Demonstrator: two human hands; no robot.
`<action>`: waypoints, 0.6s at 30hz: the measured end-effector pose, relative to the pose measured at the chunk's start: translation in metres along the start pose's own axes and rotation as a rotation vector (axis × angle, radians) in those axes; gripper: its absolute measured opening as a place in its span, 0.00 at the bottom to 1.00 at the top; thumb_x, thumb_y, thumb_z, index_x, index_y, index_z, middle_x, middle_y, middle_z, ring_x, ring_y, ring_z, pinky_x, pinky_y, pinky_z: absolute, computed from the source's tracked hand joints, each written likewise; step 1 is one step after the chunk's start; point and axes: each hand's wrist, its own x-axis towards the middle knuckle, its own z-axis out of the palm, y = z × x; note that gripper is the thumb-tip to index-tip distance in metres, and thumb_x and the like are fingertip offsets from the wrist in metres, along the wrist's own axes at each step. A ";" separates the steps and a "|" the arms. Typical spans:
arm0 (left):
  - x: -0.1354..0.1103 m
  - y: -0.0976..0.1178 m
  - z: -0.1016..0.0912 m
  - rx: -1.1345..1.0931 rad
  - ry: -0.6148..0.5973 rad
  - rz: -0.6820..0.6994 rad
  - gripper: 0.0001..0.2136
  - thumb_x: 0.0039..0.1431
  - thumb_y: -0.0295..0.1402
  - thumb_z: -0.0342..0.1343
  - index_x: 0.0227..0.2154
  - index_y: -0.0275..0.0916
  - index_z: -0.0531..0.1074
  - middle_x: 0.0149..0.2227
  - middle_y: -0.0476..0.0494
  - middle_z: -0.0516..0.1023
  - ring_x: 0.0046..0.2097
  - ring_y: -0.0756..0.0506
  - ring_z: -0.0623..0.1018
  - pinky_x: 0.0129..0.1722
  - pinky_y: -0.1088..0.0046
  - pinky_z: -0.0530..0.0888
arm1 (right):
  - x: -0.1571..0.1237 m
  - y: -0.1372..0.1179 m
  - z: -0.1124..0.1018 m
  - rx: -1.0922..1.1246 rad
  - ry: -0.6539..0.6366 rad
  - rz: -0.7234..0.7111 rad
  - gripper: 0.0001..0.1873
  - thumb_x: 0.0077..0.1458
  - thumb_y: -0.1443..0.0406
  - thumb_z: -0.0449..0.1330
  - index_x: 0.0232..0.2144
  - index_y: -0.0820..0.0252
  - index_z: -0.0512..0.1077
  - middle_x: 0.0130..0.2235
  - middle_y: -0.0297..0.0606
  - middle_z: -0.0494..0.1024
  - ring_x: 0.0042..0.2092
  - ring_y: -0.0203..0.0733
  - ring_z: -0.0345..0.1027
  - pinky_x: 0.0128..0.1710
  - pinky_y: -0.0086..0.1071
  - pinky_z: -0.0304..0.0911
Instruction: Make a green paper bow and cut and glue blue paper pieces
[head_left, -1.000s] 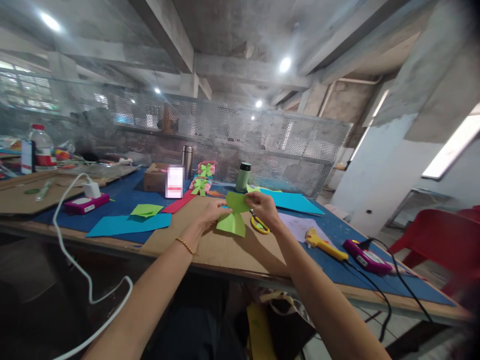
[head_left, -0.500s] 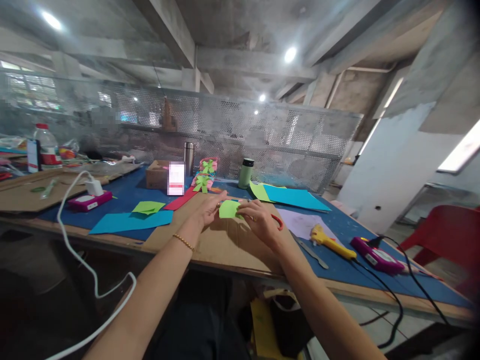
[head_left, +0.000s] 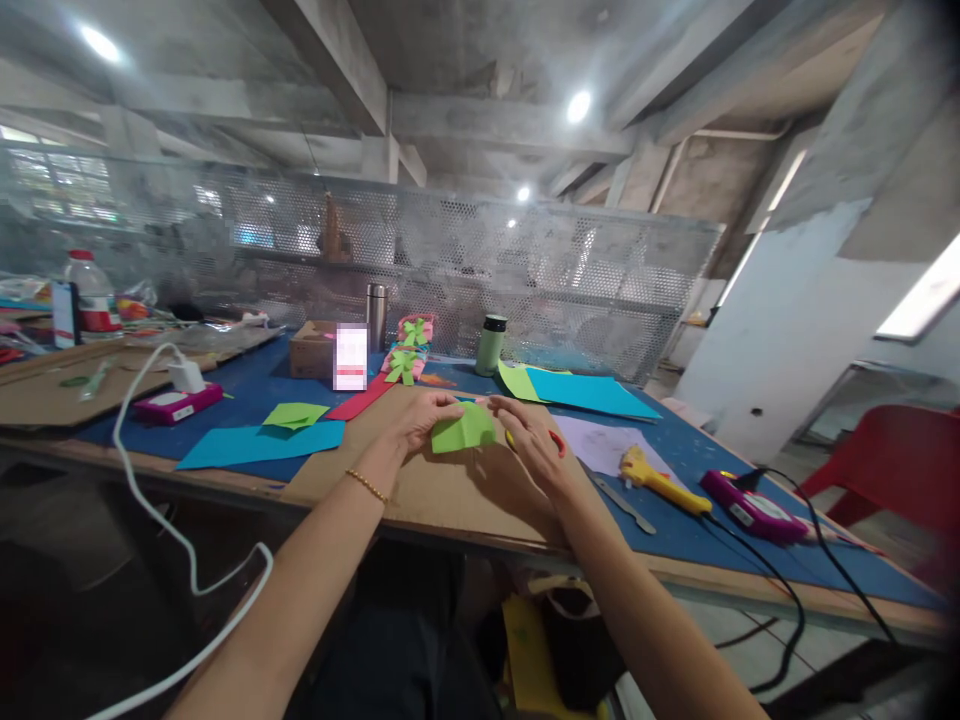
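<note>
A small piece of light green paper [head_left: 463,430], with a crease across it, is held above a cardboard sheet [head_left: 442,490]. My left hand [head_left: 426,420] pinches its upper left edge between thumb and fingers. At the paper's right side is my right hand [head_left: 529,435], fingers stretched out and close to the edge; whether they touch it I cannot tell. A red scissors handle [head_left: 557,443] shows beside my right hand, with a bit of yellow; the rest is hidden under the hand.
Blue paper [head_left: 262,445] with folded green paper [head_left: 295,414] lies left. To the right are a metal blade tool [head_left: 626,507], a yellow glue gun [head_left: 664,487] and a purple power strip [head_left: 754,508]. Behind stand a green bottle [head_left: 491,348], a cardboard box [head_left: 311,350] and green paper bows [head_left: 405,365].
The green paper has tilted and shows more of its creased face. My left hand has closed on its edge. My right hand has let go, its fingers opening out to the right.
</note>
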 end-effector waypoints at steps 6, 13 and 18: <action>-0.007 0.006 0.008 0.157 -0.065 0.084 0.14 0.39 0.34 0.73 0.27 0.35 0.76 0.27 0.48 0.75 0.29 0.51 0.72 0.31 0.75 0.68 | 0.005 0.007 0.013 0.013 -0.162 0.112 0.14 0.59 0.56 0.57 0.34 0.60 0.76 0.34 0.38 0.80 0.35 0.42 0.72 0.34 0.32 0.66; -0.008 0.004 0.008 0.119 -0.094 -0.007 0.15 0.43 0.37 0.72 0.31 0.34 0.77 0.30 0.45 0.77 0.29 0.51 0.74 0.30 0.75 0.69 | 0.008 0.006 0.011 0.090 -0.044 0.109 0.16 0.53 0.54 0.58 0.23 0.59 0.71 0.25 0.33 0.71 0.28 0.37 0.61 0.26 0.29 0.55; -0.011 0.007 0.009 0.228 -0.090 -0.075 0.17 0.43 0.41 0.73 0.26 0.35 0.74 0.23 0.49 0.72 0.23 0.52 0.70 0.24 0.75 0.68 | 0.010 0.001 0.008 0.125 0.013 0.115 0.15 0.52 0.54 0.57 0.22 0.59 0.70 0.24 0.32 0.70 0.27 0.36 0.59 0.27 0.29 0.56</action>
